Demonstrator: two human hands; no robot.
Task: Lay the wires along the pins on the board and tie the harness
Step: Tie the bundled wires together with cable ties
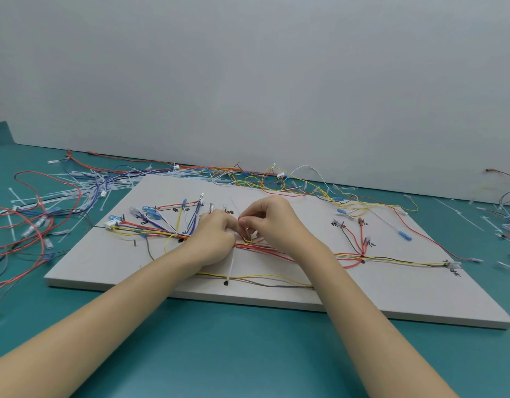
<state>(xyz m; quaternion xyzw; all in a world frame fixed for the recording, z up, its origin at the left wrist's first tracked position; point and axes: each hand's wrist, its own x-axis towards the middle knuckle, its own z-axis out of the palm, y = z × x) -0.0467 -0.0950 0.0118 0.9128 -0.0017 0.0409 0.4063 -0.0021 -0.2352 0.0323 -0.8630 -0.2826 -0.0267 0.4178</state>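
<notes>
Where teal table (248,354) meets grey wall (248,67), both hands — left (212,239), right (272,222) — pinch wires (265,248) on board (391,297).

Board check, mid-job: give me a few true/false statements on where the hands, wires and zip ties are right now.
1. Both hands meet over the wire bundle at the middle of the board. True.
2. The board lies on a red table. False: the table is teal.
3. A white zip tie hangs from the bundle below the left hand. True.
4. The right hand rests flat, fingers straight. False: its fingers are curled, pinching at the bundle.
5. Loose zip ties lie left of the board. True.
</notes>
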